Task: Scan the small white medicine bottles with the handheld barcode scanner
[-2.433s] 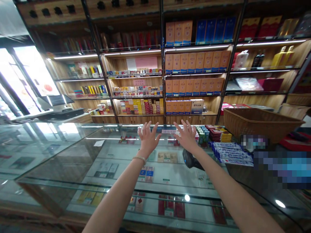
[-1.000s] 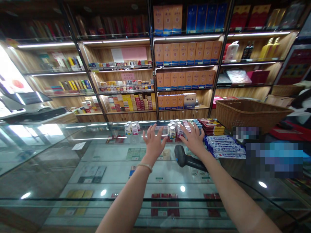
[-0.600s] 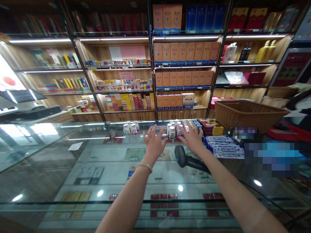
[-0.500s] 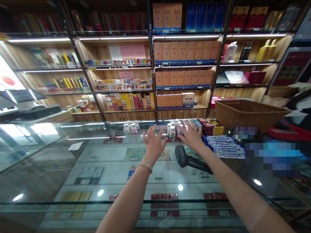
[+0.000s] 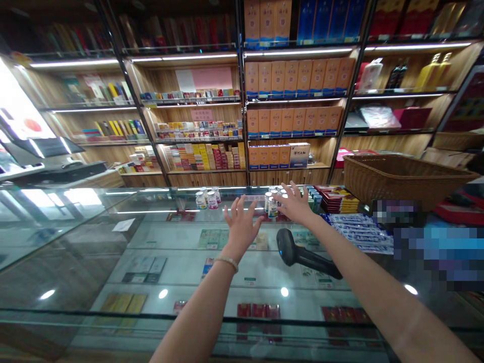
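Observation:
My left hand (image 5: 242, 224) is open above the glass counter, fingers spread, holding nothing; a beaded bracelet is on its wrist. To its right my right hand (image 5: 294, 202) reaches over a cluster of small bottles (image 5: 272, 205), its fingers apart and partly covering them. Whether its fingertips touch a bottle cannot be told. A second small group of bottles (image 5: 207, 199) stands to the left of my left hand. The black handheld scanner (image 5: 302, 252) lies on the glass below my right hand, partly hidden by the right forearm.
Blue-and-white packets (image 5: 359, 231) and red and yellow boxes (image 5: 336, 199) lie on the counter's right, before a wicker basket (image 5: 408, 176). A paper slip (image 5: 123, 225) is at left. Stocked shelves (image 5: 291, 138) rise behind the counter (image 5: 181, 277).
The view has shifted, so shelves and counter goods appear farther right. My right hand has moved slightly left relative to the bottles and now overlaps them. My left hand stays open.

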Motion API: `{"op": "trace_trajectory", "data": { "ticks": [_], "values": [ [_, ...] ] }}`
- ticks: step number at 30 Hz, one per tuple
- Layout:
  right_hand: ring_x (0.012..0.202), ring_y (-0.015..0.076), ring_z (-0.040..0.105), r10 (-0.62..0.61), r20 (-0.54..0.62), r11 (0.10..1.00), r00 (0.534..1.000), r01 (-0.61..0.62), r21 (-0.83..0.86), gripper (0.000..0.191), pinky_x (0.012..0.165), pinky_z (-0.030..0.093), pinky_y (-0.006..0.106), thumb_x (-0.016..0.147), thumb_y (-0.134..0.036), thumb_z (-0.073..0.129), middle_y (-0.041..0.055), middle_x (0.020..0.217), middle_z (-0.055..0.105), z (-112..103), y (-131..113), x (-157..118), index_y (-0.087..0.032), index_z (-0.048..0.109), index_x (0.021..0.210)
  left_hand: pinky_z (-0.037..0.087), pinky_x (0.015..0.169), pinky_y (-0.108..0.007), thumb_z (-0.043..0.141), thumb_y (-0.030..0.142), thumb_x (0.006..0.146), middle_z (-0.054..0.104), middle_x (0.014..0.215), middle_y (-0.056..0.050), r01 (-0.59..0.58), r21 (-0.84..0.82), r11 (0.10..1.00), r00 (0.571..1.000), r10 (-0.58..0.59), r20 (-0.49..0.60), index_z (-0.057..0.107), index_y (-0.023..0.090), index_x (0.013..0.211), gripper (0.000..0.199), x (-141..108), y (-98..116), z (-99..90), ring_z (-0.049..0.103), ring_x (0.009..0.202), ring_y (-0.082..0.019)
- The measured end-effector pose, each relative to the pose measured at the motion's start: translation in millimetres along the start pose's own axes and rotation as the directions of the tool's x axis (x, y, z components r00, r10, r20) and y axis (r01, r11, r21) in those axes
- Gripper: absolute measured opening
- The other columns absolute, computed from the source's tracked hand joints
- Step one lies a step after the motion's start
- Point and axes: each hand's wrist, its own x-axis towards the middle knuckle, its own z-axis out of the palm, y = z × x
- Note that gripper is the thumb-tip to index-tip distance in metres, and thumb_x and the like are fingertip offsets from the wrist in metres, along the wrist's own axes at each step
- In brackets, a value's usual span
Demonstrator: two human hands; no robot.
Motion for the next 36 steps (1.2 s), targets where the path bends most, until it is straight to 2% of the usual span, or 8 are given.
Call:
{"op": "trace_trajectory", "data": {
  "ticks": [5, 12, 16, 20, 23, 29, 33, 36],
  "values": [
    [0.153, 0.0379, 0.018, 0.001, -0.007, 0.999, 1.0, -0.001, 0.041, 0.038, 0.118, 0.009, 0.07, 0.096, -0.046, 0.058, 0.0037, 0.167, 0.031, 1.1, -0.4, 3.5, -0.045, 0.064, 0.133, 0.014, 0.121, -0.066, 0.066, 0.043, 0.089, 0.042, 0.159, -0.014, 0.016, 0.006, 1.0, 1.0, -0.016, 0.013, 0.06, 0.031, 0.139, 0.052, 0.5, 0.5, -0.3, 0.034, 0.147, -0.037],
    [0.154, 0.0366, 0.015, 0.0, 0.021, 0.992, 1.0, -0.003, 0.124, 0.024, 0.118, 0.007, 0.07, 0.09, -0.043, 0.068, 0.0028, 0.165, 0.033, -12.3, -0.8, 20.5, -0.039, 0.075, 0.113, 0.013, 0.122, -0.066, 0.065, 0.044, 0.091, 0.041, 0.159, -0.014, 0.026, 0.017, 1.0, 0.999, -0.027, 0.034, 0.059, 0.031, 0.14, 0.051, 0.9, 1.1, -1.8, 0.033, 0.148, -0.035],
    [0.155, 0.0363, 0.012, -0.055, 0.115, 0.989, 0.992, 0.038, 0.144, 0.017, 0.117, 0.003, 0.071, 0.088, -0.04, 0.071, 0.003, 0.165, 0.032, -24.5, -0.5, 33.6, -0.034, 0.077, 0.102, 0.014, 0.121, -0.066, 0.064, 0.044, 0.091, 0.041, 0.159, -0.014, 0.026, 0.019, 0.999, 0.999, -0.026, 0.036, 0.059, 0.031, 0.139, 0.051, 0.6, 1.2, -2.6, 0.033, 0.148, -0.036],
    [0.156, 0.0354, 0.011, -0.096, 0.239, 0.986, 0.966, 0.058, 0.158, 0.021, 0.118, -0.001, 0.07, 0.085, -0.042, 0.075, 0.005, 0.167, 0.03, -33.1, 0.3, 44.2, -0.033, 0.077, 0.103, 0.014, 0.121, -0.067, 0.064, 0.044, 0.091, 0.04, 0.16, -0.014, 0.025, 0.006, 1.0, 0.999, -0.026, 0.045, 0.059, 0.03, 0.139, 0.05, 0.6, 1.2, -3.5, 0.033, 0.148, -0.037],
    [0.156, 0.035, 0.012, -0.107, 0.289, 0.986, 0.951, 0.063, 0.157, 0.022, 0.119, 0.0, 0.069, 0.085, -0.042, 0.074, 0.0056, 0.167, 0.03, -35.4, 0.2, 46.2, -0.033, 0.078, 0.104, 0.013, 0.121, -0.068, 0.064, 0.044, 0.091, 0.04, 0.16, -0.014, 0.027, -0.006, 1.0, 0.999, -0.027, 0.043, 0.059, 0.03, 0.139, 0.05, 0.6, 0.6, -3.1, 0.033, 0.147, -0.037],
    [0.156, 0.035, 0.009, -0.113, 0.226, 0.985, 0.967, 0.079, 0.153, 0.022, 0.119, 0.001, 0.069, 0.09, -0.043, 0.068, 0.0062, 0.166, 0.031, -41.6, -0.7, 33.2, -0.03, 0.078, 0.104, 0.014, 0.122, -0.068, 0.066, 0.043, 0.09, 0.041, 0.159, -0.015, 0.031, -0.018, 0.999, 0.999, -0.03, 0.035, 0.061, 0.029, 0.137, 0.05, 0.0, 0.8, -2.8, 0.033, 0.147, -0.037],
    [0.156, 0.035, 0.012, -0.129, 0.178, 0.98, 0.976, 0.099, 0.17, 0.024, 0.119, 0.002, 0.069, 0.093, -0.044, 0.064, 0.0066, 0.165, 0.032, -53.8, -2.9, 25.4, -0.03, 0.077, 0.107, 0.016, 0.122, -0.068, 0.069, 0.044, 0.088, 0.041, 0.159, -0.015, 0.023, -0.035, 0.999, 0.999, -0.022, 0.027, 0.061, 0.028, 0.136, 0.051, -0.1, 3.5, -5.5, 0.033, 0.148, -0.037],
    [0.156, 0.0355, 0.012, -0.143, 0.158, 0.977, 0.977, 0.114, 0.179, 0.024, 0.119, 0.002, 0.07, 0.092, -0.045, 0.065, 0.0059, 0.166, 0.031, -63.4, -5.8, 23.7, -0.031, 0.077, 0.107, 0.017, 0.122, -0.068, 0.071, 0.047, 0.086, 0.042, 0.159, -0.015, 0.043, -0.063, 0.997, 0.998, -0.041, 0.041, 0.067, 0.027, 0.128, 0.046, 0.3, 5.7, -9.1, 0.033, 0.148, -0.038]
  ]
}}
